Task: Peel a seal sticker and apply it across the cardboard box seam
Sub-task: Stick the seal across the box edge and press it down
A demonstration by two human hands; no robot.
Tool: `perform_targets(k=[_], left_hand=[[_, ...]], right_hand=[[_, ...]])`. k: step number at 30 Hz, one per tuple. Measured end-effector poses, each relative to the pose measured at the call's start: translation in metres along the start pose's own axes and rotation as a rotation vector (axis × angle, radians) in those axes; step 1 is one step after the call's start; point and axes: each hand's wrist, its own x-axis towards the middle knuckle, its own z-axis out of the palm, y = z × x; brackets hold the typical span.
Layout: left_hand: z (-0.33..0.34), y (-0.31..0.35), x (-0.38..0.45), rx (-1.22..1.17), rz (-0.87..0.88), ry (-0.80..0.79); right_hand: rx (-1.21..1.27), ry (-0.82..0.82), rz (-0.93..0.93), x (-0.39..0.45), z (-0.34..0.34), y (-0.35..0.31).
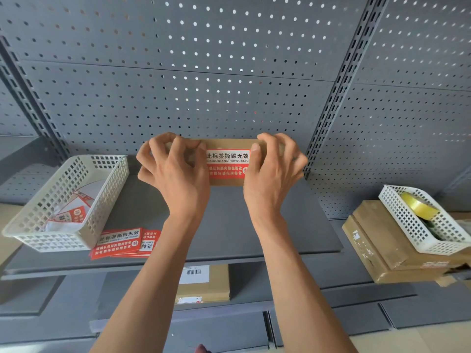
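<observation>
A small cardboard box (224, 144) lies on the grey shelf (229, 225) against the pegboard. A red and white seal sticker (226, 163) with printed characters lies stuck on the box's top, between my hands. My left hand (175, 171) grips the box's left end with curled fingers. Gripping the right end is my right hand (274, 169), its thumb lying along the sticker's right edge. The seam under the sticker is hidden.
A stack of red seal stickers (122, 243) lies at the shelf's front left beside a white basket (76, 174) holding peeled backing papers. On the right, a white basket (407, 207) with yellow tape (418, 206) sits on cardboard boxes (377, 240). Another labelled box (204, 284) sits on the lower shelf.
</observation>
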Motion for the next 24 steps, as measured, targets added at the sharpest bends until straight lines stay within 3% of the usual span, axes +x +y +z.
perform_targets(k=[8, 14, 24], left_hand=[[-0.015, -0.016, -0.002, 0.053, 0.179, -0.161], [-0.027, -0.034, -0.002, 0.14, 0.342, -0.255], [-0.034, -0.035, -0.007, 0.13, 0.344, -0.312]], right_hand=[[0.105, -0.062, -0.117, -0.004, -0.008, 0.015], [0.195, -0.194, -0.207, -0.013, -0.015, 0.033], [0.227, -0.281, -0.225, -0.026, -0.021, 0.034]])
